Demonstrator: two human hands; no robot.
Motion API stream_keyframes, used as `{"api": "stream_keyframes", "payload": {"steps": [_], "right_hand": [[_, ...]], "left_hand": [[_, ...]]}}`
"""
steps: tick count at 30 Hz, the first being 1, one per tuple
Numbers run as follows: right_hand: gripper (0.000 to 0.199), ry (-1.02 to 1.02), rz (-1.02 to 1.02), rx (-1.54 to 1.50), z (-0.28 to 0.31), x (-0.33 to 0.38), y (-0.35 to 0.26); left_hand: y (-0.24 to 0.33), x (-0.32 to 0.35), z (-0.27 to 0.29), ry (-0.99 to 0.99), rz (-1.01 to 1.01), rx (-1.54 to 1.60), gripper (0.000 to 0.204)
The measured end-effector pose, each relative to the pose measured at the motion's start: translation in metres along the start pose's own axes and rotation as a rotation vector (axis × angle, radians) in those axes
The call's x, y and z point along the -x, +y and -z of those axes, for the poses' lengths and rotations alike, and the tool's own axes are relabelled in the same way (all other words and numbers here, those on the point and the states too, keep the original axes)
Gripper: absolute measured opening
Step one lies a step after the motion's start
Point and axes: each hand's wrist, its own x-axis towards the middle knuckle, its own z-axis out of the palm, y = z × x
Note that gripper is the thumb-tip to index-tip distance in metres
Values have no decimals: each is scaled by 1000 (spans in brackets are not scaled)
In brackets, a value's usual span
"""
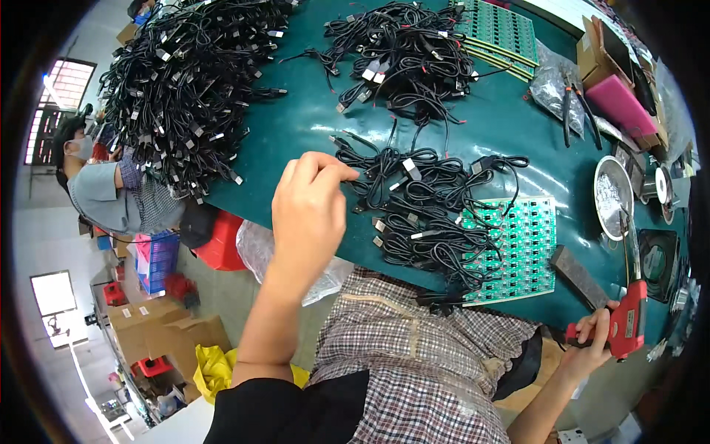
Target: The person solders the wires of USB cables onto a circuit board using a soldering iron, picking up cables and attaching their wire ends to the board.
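Observation:
My left hand (pixel 308 203) is over the table's near edge, fingers curled together beside the near bundle of black USB cables (pixel 414 211). Whether a cable end is between its fingertips cannot be made out. Coiled cables from this bundle lie across the left part of a green circuit board panel (pixel 529 248) with rows of small black components. At the right, my right hand (pixel 590 348) is wrapped round the handle of a red soldering gun (pixel 630 320). The gun's thin tip points up toward a round metal dish (pixel 612 196) of silvery bits.
A large cable heap (pixel 185 96) covers the table's far left, with a smaller pile (pixel 407 59) at the back. More board panels (pixel 503 33), pliers (pixel 568 115), a solder spool (pixel 662 185) and a grey block (pixel 578 277) lie rightward. A masked person (pixel 111 181) sits beyond the left edge.

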Motion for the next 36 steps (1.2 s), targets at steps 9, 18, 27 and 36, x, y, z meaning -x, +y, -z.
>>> {"api": "stream_keyframes", "payload": {"steps": [9, 18, 27, 36], "right_hand": [[29, 18, 19, -6, -11, 9, -9], [30, 59, -22, -4, -9, 15, -13], [28, 12, 21, -10, -6, 19, -20], [33, -39, -49, -88, -11, 27, -30]], "left_hand": [[-30, -4, -19, -13, 15, -93, 17], [-8, -24, -27, 32, 290, 188, 15], [-6, -37, -44, -127, 328, 379, 19], [18, -36, 13, -23, 377, 1173, 15]]}}
